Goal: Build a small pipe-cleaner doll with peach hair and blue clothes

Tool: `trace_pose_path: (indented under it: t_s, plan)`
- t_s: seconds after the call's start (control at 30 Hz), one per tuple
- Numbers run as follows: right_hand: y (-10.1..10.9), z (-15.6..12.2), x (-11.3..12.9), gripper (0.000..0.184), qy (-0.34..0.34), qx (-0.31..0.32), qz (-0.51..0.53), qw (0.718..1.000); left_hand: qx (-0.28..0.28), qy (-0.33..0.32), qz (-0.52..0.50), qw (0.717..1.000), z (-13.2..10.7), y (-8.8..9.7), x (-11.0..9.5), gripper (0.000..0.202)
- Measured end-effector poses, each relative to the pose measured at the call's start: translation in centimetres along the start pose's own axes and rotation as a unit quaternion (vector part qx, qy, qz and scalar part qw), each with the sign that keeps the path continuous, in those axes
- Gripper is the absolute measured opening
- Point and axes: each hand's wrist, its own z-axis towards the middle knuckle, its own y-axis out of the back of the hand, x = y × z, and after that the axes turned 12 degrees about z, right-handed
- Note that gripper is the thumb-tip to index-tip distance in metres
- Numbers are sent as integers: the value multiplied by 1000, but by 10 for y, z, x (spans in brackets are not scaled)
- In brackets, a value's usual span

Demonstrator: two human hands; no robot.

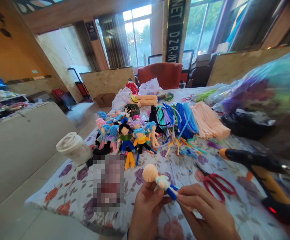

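Both my hands hold a small pipe-cleaner doll [160, 180] with a peach ball head, a pale mint body and blue legs. My left hand [146, 210] pinches it under the head and body. My right hand [207, 213] grips the blue legs with its fingertips. The doll hangs just above the floral tablecloth [75, 193] at the near edge.
A row of finished dolls [125, 133] stands beyond. Heaps of blue, green and peach pipe cleaners [185, 121] lie at the middle. Red scissors [216, 185] and a black-orange glue gun [257, 166] rest at the right. A lidded cup [73, 148] sits at the left edge.
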Motion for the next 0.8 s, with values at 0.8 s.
trace_pose_path:
  t_s: [0.8]
  plan:
    - [-8, 3, 10, 14, -41, -68, 11, 997, -95, -65, 85, 990, 0, -2, 14, 38]
